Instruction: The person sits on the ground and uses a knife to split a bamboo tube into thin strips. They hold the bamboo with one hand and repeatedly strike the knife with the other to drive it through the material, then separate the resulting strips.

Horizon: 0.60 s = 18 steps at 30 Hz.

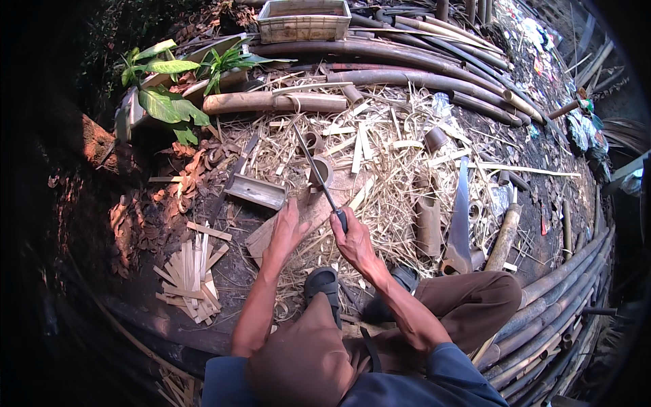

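Observation:
My right hand (354, 241) is wrapped round the black handle of a long, narrow-bladed knife (314, 161). Its blade slants up and to the left, passing over a short bamboo section (321, 169) at the far end of a wooden board (271, 234). Over the board's left side is my left hand (287, 227), thumb apart from the fingers, with nothing visible in it. Just beyond those fingers lies a split half of bamboo (258, 191), hollow side up. Part of the bamboo section is hidden behind the blade.
A handsaw (459, 217) rests at the right beside a bamboo tube (427, 227). Pale shavings (386, 183) cover the ground. Flat bamboo strips (193, 278) are heaped at the left. Long poles (542, 305) line the right side; a plastic crate (304, 26) stands at the back.

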### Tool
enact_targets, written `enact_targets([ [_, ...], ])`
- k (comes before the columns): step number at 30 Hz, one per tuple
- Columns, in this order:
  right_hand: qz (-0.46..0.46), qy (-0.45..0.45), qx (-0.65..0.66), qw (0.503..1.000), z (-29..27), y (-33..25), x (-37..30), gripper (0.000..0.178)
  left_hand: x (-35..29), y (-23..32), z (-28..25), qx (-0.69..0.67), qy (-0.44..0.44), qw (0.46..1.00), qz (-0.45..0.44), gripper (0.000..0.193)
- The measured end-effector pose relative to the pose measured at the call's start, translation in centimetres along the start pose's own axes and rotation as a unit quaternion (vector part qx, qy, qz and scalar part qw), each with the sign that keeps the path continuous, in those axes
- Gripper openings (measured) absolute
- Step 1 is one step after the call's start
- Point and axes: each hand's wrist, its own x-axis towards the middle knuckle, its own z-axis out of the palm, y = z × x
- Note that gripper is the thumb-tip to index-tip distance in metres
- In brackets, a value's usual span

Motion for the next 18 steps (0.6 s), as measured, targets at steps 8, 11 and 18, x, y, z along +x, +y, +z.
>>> enact_targets([
  [8,-0.024,-0.008,-0.045,0.999,-1.7,3.1,1.8,0.029,4.6,0.3,2.8,-0.079,0.024,0.994,0.070,0.014],
  [11,0.004,-0.060,-0.274,0.960,-5.7,4.0,4.4,0.027,5.0,1.2,2.9,-0.053,0.003,0.996,0.070,0.017],
  [18,0.031,0.022,-0.066,0.997,-6.2,7.5,1.5,0.025,3.5,0.2,2.7,-0.175,0.048,0.981,-0.075,0.021],
])
